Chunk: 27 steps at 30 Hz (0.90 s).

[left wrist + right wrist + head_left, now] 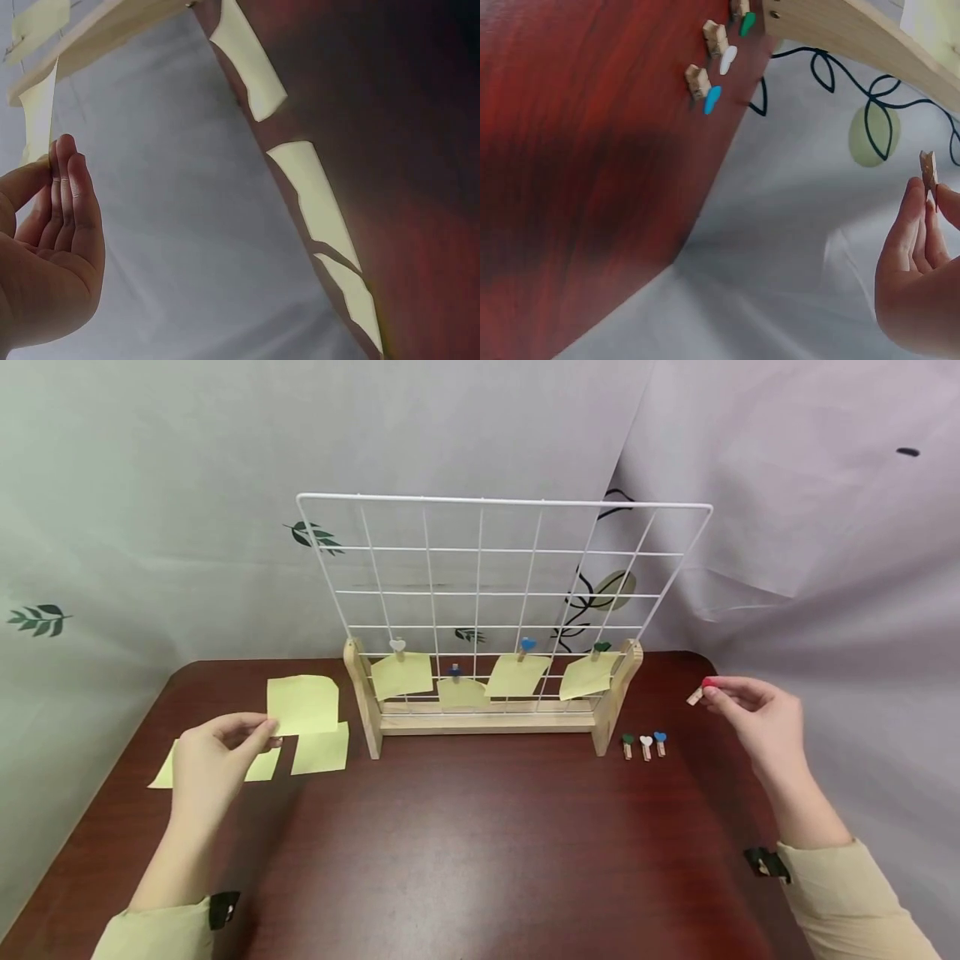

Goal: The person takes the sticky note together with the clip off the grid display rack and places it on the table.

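My left hand (213,760) pinches a yellow sticky note (303,703) by its lower corner, raised over the left side of the table. Other yellow notes (321,750) lie beneath and beside that hand, one partly hidden by it. Over the right side, my right hand (765,718) pinches a small wooden clothespin (696,696) with a red heart, between thumb and fingers; its wooden end points out to the left. In the right wrist view the clothespin (928,171) stands up from the fingertips.
Between the hands stands a white wire grid (480,550) in a wooden stand (487,724). Several yellow notes (517,677) hang low on it from heart clothespins. Green (627,746), white (647,747) and blue (660,743) heart clothespins lie right of the stand. A pale curtain (187,485) hangs behind.
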Each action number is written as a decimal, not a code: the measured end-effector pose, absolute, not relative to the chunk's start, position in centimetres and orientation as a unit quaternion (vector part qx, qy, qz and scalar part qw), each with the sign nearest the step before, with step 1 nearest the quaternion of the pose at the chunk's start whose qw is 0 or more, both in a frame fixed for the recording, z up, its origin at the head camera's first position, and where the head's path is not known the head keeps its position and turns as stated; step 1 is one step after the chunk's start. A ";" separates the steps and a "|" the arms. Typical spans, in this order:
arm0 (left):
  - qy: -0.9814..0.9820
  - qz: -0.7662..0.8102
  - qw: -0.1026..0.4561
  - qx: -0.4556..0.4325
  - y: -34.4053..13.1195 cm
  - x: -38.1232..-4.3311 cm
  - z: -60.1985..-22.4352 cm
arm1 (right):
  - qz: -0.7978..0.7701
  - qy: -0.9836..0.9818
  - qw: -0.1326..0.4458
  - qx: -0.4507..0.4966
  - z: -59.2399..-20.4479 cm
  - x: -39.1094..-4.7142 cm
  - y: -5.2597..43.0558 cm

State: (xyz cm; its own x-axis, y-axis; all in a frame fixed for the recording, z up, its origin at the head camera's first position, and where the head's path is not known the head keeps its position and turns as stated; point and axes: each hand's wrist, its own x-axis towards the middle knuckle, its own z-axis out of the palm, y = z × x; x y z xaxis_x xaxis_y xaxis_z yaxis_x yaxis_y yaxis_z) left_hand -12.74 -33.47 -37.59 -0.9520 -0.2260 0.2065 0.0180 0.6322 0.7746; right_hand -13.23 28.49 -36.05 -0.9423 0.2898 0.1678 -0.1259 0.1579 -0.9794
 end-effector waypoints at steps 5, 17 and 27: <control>-0.902 -0.403 0.132 0.078 -34.6 -12.2 -38.3 | 0.627 -0.762 0.149 -0.064 -37.1 -13.0 29.0; -0.923 -0.353 0.120 0.093 -37.6 -10.8 -40.0 | 0.584 -0.800 0.114 -0.082 -39.5 -12.4 30.0; -0.938 -0.320 0.092 0.100 -40.0 -9.8 -41.0 | 0.557 -0.819 0.107 -0.084 -40.8 -12.1 30.7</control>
